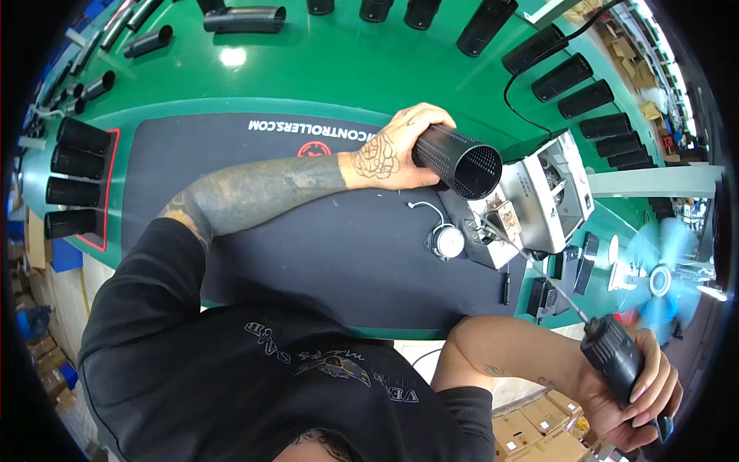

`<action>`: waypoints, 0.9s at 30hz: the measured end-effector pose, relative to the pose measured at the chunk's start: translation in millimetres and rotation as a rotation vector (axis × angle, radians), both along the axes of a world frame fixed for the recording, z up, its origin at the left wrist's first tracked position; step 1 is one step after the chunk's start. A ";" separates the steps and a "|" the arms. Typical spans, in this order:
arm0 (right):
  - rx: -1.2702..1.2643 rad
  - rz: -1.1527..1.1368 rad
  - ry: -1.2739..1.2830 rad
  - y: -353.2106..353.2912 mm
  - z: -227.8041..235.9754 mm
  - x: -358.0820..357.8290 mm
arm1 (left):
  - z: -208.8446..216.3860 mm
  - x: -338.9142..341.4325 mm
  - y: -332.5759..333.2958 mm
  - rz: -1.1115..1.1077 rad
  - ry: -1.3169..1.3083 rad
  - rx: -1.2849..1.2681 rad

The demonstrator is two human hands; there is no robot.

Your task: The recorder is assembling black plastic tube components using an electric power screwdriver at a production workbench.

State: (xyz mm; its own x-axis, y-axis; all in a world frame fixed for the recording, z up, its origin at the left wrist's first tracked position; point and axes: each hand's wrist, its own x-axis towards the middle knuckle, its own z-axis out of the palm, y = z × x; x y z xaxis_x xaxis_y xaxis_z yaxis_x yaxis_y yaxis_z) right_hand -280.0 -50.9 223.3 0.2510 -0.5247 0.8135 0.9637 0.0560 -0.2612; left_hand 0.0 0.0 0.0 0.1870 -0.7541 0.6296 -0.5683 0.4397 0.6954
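Note:
My left hand [396, 150] is closed round a black perforated cylinder [454, 158], its open end tilted toward me. Off to the right, my right hand [643, 396] grips a black electric screwdriver [610, 356]. The driver's long thin shaft slants up and left, with its tip at a small metal fixture [504, 219] on the front of a silver-grey machine [562, 189]. From this view I cannot tell whether the tip touches it. A small round white-faced part with a cable [446, 242] lies on the dark mat, left of the machine.
The dark mat [308, 262] covers part of the green table [308, 69]. Several black cylinders [566, 77] stand along the far and right edges, more [77, 189] at the left. A black-handled tool [506, 289] lies below the machine. A blue-bladed fan [660, 279] spins at the right.

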 end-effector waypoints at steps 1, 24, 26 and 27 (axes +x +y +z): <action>-0.003 -0.117 0.052 2.0 -1.2 8.4 | -0.4 -1.8 -0.8 0.005 -0.009 0.004; -0.267 -0.334 0.473 -10.7 -53.1 117.1 | -1.0 1.5 -2.0 -0.005 0.131 0.099; -0.278 -0.310 0.464 -13.2 -54.4 120.1 | -1.6 4.2 0.5 0.018 0.106 0.086; -0.290 -0.306 0.465 -13.9 -53.8 118.5 | -1.2 2.2 -0.7 0.019 0.089 0.070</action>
State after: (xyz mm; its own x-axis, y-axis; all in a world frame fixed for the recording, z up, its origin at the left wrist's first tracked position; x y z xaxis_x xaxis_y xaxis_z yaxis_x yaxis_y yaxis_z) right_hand -161.5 -64.8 169.6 0.4861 -0.4033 0.7753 0.7065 -0.3408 -0.6203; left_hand 2.2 -0.7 -1.2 0.2545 -0.7915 0.5557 -0.5103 0.3782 0.7724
